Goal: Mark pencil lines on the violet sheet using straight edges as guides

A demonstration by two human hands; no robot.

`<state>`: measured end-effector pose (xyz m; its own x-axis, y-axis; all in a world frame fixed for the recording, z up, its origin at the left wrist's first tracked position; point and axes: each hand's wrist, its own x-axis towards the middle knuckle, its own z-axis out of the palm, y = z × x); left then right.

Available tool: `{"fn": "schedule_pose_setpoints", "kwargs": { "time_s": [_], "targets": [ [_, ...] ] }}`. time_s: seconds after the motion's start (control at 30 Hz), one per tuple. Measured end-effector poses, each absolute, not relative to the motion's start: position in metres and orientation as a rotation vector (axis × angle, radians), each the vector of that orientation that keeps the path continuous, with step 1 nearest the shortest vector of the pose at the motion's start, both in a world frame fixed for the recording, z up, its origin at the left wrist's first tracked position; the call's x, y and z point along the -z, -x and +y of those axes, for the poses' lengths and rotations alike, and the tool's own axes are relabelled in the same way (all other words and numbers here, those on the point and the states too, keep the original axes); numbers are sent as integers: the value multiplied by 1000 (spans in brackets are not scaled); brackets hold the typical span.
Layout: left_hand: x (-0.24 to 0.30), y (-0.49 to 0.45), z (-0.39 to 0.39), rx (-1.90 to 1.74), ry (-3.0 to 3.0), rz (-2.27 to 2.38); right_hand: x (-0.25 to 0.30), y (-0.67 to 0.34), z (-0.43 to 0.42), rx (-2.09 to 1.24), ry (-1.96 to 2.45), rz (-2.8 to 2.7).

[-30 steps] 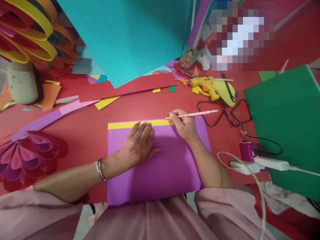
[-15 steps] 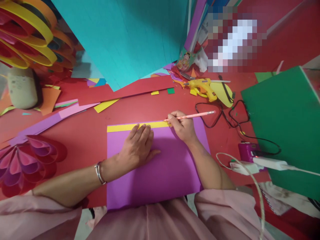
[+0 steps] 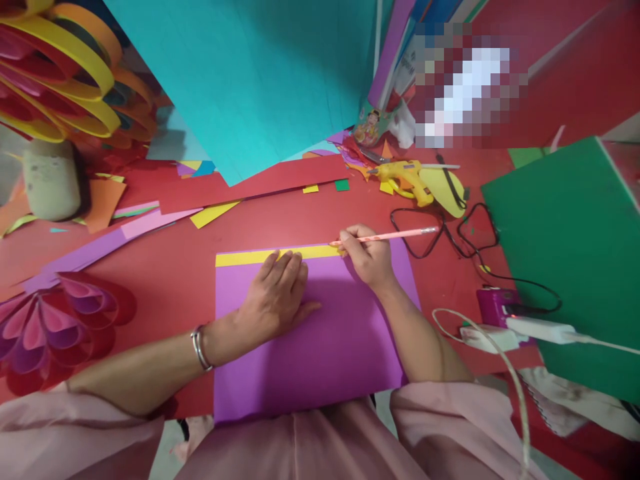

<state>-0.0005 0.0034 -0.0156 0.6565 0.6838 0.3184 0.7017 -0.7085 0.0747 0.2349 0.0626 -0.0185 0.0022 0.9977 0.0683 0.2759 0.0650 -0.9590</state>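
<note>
The purple sheet (image 3: pixel 325 347) lies flat on the red counter (image 3: pixel 165 287), its near edge at the person's lap. Along the far edge of the purple sheet runs a narrow yellow strip (image 3: pixel 250 257), parallel to that edge and touching it.

The left hand (image 3: pixel 277 297) lies palm down on the far half of the purple sheet, fingers straight and close together, gripping nothing. Its fingertips (image 3: pixel 285 259) reach the yellow strip and press on it. A metal bracelet (image 3: pixel 200 347) circles the wrist, just off the sheet's left edge.

The right hand (image 3: pixel 367 257) rests at the sheet's far right corner, its fingers closed around a pink pencil (image 3: pixel 395 234). The pencil lies nearly level, its tip at the right end of the yellow strip and its back end pointing off past the sheet's right edge.

Beyond the sheet's far right corner a yellow glue gun (image 3: pixel 405 175) lies on the counter, and its black cord (image 3: pixel 450 233) loops to the right of the sheet. A large teal sheet (image 3: pixel 260 73) slopes up well beyond the far edge. A green sheet (image 3: pixel 565 253) stands well to the right, and a folded paper flower (image 3: pixel 50 320) lies well to the left.
</note>
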Motion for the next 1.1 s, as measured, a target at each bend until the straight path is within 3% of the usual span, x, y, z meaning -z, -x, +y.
{"fn": "schedule_pose_setpoints", "kwargs": {
  "time_s": [1.1],
  "targets": [
    [13,2,4,500,2881,-1215,23,-251,62,-846,1525,-1426]
  ]
}}
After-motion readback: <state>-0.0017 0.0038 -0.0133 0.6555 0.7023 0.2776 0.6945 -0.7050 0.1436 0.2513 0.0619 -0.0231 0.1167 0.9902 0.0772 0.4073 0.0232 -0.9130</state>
